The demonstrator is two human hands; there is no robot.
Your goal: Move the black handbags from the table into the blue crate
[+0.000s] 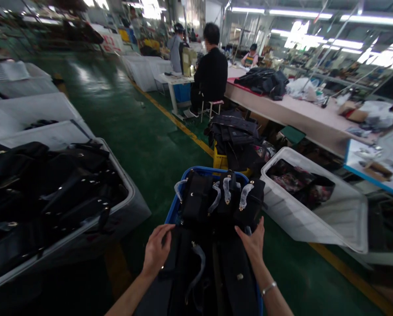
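I am standing in a big workroom with a shiny green floor [94, 96], a yellow line [170, 115] painted on it and long bright lights [301, 14] up high. A person in black [212, 74] sits on a stool by a sewing machine [189, 61], and a long worktop [315, 118] runs off to the right with dark cloth and bits heaped on it. A yellow crate [219, 159] with a dark pile [232, 131] on top stands in the way, just behind the blue bin [174, 210]. A white bin with flowery cloth [293, 182] is close on the right, and a big white bin [135, 213] full of black things is on the left. Far back are some red marks [112, 43], too blurry to read. The black bags [196, 204] are packed in the blue bin, in front of the person whose arms I see. They have little shiny metal bits, and their handles [227, 191] are wrapped in clear, crinkly plastic. The left hand [158, 250] is bent at a bag's edge; the right hand [253, 241] has its thumb and fingers spread against another bag. I can't tell if either one grips.
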